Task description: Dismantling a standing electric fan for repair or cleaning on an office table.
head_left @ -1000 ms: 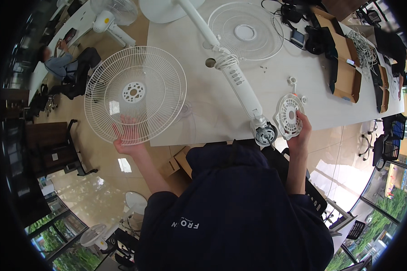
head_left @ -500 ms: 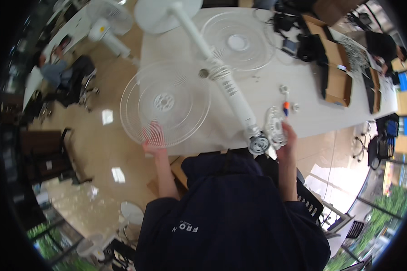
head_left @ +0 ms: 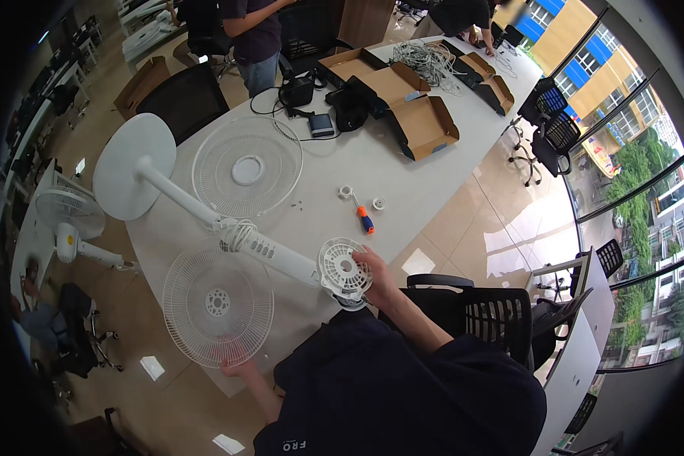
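Observation:
My left hand (head_left: 239, 367) is closed on the near rim of a round white wire fan grille (head_left: 176, 305), its fingers partly seen through the wires. My right hand (head_left: 375, 275) grips a round white slotted motor cover (head_left: 340, 266) by its right edge. That cover sits over the near end of a white fan stand, hiding most of the motor (head_left: 351, 303); whether they touch I cannot tell. The stand's pole (head_left: 178, 196) lies across the table, its round base (head_left: 125, 171) at the far left. Another grille (head_left: 205, 182) rests beyond the pole.
An orange and blue screwdriver (head_left: 365, 220) and two small white round parts (head_left: 346, 192) (head_left: 378, 204) lie on the white table (head_left: 334, 171), with tiny screws (head_left: 296, 205) nearby. Open cardboard boxes (head_left: 425, 129), cables (head_left: 429, 64) and black devices (head_left: 296, 93) stand farther back. A black chair (head_left: 471, 311) is at my right.
My view has swung toward the right. The motor cover, earlier held beside the motor, is now over the stand's end in my right hand. My left hand still holds the grille.

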Tool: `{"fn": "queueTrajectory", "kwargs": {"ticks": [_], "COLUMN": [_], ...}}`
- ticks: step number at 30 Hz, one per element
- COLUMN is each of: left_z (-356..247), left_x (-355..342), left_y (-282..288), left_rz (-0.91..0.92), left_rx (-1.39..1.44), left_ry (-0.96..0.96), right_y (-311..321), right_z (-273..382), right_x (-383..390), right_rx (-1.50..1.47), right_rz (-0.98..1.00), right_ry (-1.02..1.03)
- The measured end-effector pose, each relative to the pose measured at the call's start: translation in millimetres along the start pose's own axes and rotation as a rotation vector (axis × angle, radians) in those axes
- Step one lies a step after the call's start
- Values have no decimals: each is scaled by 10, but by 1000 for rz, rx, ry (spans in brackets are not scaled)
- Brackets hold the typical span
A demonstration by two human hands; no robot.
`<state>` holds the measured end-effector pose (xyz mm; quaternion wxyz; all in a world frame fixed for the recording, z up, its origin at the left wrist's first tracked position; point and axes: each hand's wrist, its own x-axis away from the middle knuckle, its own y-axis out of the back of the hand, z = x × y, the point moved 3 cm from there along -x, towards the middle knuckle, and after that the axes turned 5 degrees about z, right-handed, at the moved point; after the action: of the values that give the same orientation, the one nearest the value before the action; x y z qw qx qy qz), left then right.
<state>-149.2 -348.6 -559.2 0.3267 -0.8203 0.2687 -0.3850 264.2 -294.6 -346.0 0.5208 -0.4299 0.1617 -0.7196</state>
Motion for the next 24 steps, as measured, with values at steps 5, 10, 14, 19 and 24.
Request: {"fn": "queueTrajectory", "kwargs": {"ticks": [5,10,14,19,24], "left_z": [32,25,-23,50,-35], "left_x": [-219,-183,-544,-307,20], "left_y": [186,53,483,155,-130], "left_rz": [47,4,63,-129,-225], "left_rx": [-10,-131,-389,-574,-997], "left_ry": [87,121,156,145,61], "right_y": [273,98,-36,123,271], "right_z": [-69,-54,-44,-122,-285], "right_x": [-103,-69,-58,-77,-126], "right_rx": [30,-18,13,24,-4], "right_rz": [39,-5,65,29,38], "right_ry": [29,1,11,-33,-103]}}
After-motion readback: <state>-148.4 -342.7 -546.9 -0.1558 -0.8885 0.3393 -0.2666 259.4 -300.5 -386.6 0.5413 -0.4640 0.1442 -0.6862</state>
